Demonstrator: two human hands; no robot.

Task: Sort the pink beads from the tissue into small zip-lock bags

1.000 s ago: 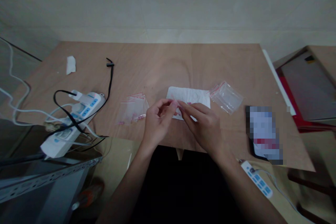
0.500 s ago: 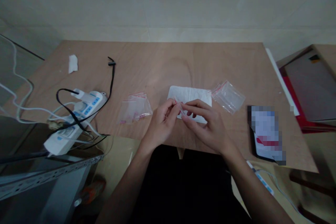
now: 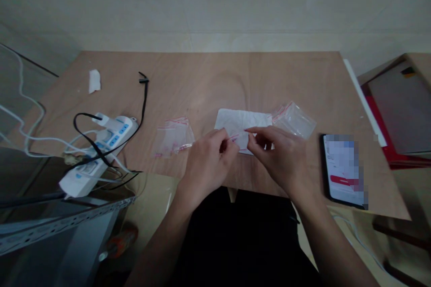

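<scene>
1. Since the frame half a second ago, the right hand [image 3: 281, 152] has drawn away to the right; its fingertips, then meeting the left hand's, now sit apart from them.
2. Left hand [image 3: 210, 154]: thumb and forefinger pinched on a small clear bag [image 3: 233, 136], its red line visible. The bag juts rightward from the fingertips, above the white sheet; the rest is hidden by the fingers.
3. Right hand: thumb and forefinger nearly together, a tiny dark-red spot at the forefinger tip. Cannot tell whether anything is gripped.
4. Left of the left hand: overlapping bags [image 3: 171, 132], thin clear plastic with red lines at the far edge. Pink-red bits show along the near edge, apparently inside; too small to identify.
5. Just beyond the right hand, partly behind it: more clear bags [image 3: 296, 119], glossy, creased, red line at one end.
6. Beyond and between both hands: the white sheet [image 3: 242, 119], matt, slightly wrinkled, roughly rectangular, flat on the smooth brown wood-grained table [image 3: 188, 80].
7. Right of the right hand: black-edged phone [image 3: 343, 172], rectangular with rounded corners, screen lit.
</scene>
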